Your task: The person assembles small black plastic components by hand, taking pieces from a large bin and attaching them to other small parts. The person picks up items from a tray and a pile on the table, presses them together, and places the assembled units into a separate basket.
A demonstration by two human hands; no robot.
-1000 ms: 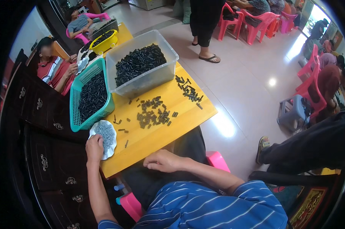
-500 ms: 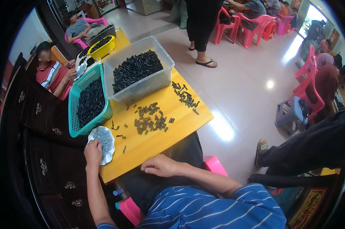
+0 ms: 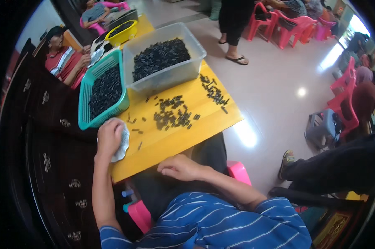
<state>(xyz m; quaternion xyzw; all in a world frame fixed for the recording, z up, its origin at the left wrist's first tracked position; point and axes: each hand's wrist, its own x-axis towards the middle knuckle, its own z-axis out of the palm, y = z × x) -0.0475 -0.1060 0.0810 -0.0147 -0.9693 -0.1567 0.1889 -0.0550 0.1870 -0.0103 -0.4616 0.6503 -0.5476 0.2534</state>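
Observation:
My left hand (image 3: 108, 139) is over a white wavy-rimmed plate (image 3: 123, 150) at the table's left edge and hides most of it. Its fingers are curled together, and whatever they hold is hidden. Small grey metal pieces lie on this plate. In front of the table's near edge, above my lap, my right hand (image 3: 180, 167) is curled closed; whether anything is inside does not show. Loose short black pieces (image 3: 171, 113) lie scattered on the yellow table (image 3: 148, 155). Another cluster of black pieces (image 3: 213, 92) lies near the right edge.
A teal basket (image 3: 123, 96) and a clear plastic bin (image 3: 171, 74), both full of black pieces, stand beyond the plate. Behind them is a yellow basin (image 3: 134, 30). Dark drawers (image 3: 50, 137) border the left. Other people sit around; one stands (image 3: 237, 25) past the table.
The view has shifted. My left hand has moved farther over the plate and covers more of the metal pieces. My right hand keeps nearly the same curled pose.

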